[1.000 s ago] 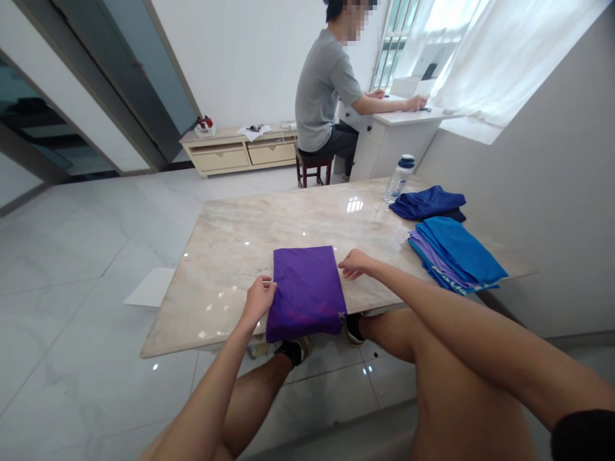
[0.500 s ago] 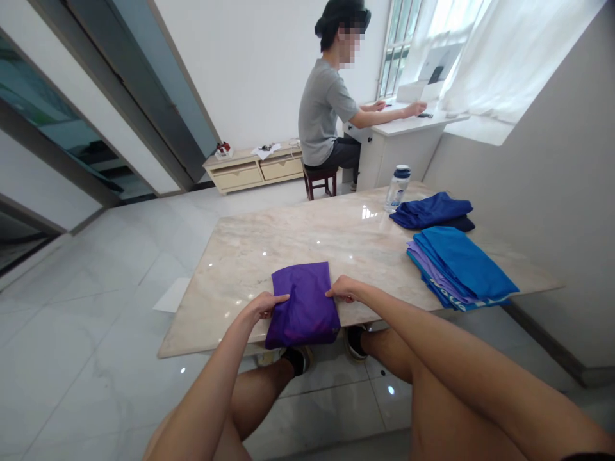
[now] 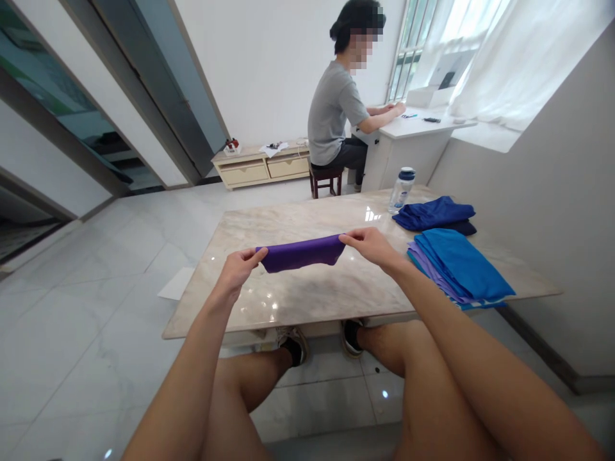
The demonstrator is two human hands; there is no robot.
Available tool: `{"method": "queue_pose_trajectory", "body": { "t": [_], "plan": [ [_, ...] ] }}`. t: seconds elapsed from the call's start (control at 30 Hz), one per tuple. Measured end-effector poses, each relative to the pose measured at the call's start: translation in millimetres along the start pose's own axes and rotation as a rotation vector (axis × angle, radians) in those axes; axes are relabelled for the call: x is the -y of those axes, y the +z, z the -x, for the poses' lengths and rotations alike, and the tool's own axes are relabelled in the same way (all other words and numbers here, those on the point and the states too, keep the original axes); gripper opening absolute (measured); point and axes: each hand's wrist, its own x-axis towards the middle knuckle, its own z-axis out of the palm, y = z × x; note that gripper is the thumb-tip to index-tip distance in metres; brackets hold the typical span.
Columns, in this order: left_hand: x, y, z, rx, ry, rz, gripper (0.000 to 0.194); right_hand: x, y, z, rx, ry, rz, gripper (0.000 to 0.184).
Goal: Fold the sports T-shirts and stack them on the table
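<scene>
A purple cloth garment (image 3: 300, 253) hangs in a narrow folded strip between my hands, lifted above the marble table (image 3: 298, 301). My left hand (image 3: 237, 269) pinches its left end with the fingers closed. My right hand (image 3: 368, 244) grips the right end the same way. The cloth's lower part is folded or bunched, so its shape cannot be made out. To the right on the table lies a stack of blue and violet folded garments (image 3: 456, 269), out of reach of neither hand's contact.
A navy garment (image 3: 432, 214) and a plastic water bottle (image 3: 401, 192) stand at the table's far right. A seated person (image 3: 331, 109) works at a white desk (image 3: 408, 147) beyond. A low cream drawer cabinet (image 3: 259, 168) stands by the far wall, and my knees lie below the table edge.
Both hands have lifted the purple garment off the table, from a flat folded pad into a narrow strip held in the air. My head view has also shifted slightly.
</scene>
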Motion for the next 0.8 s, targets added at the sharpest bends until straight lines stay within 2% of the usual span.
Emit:
{"method": "queue_pose_trajectory", "body": {
  "t": [0.13,0.27,0.37,0.47,0.63,0.8],
  "plan": [
    [-8,5.0,0,-0.054,0.066,0.155,0.073,17,3,3,-0.107,-0.108,-0.042,0.049],
    [-4,4.7,-4,-0.057,0.074,0.225,0.072,25,10,4,-0.139,-0.110,-0.037,0.054],
    [5,-0.7,-7,-0.008,0.063,0.242,0.066,24,15,3,-0.163,-0.098,-0.008,0.054],
    [15,-5.5,-8,0.023,0.018,0.222,0.062,20,20,2,-0.159,-0.072,-0.002,0.051],
    [24,-7.8,-9,-0.074,-0.050,0.133,0.061,17,23,-1,-0.153,-0.053,0.008,0.043],
    [16,-11.5,2,-0.064,0.023,0.107,0.055,17,19,2,-0.126,-0.060,0.063,0.046]
  ]
}}
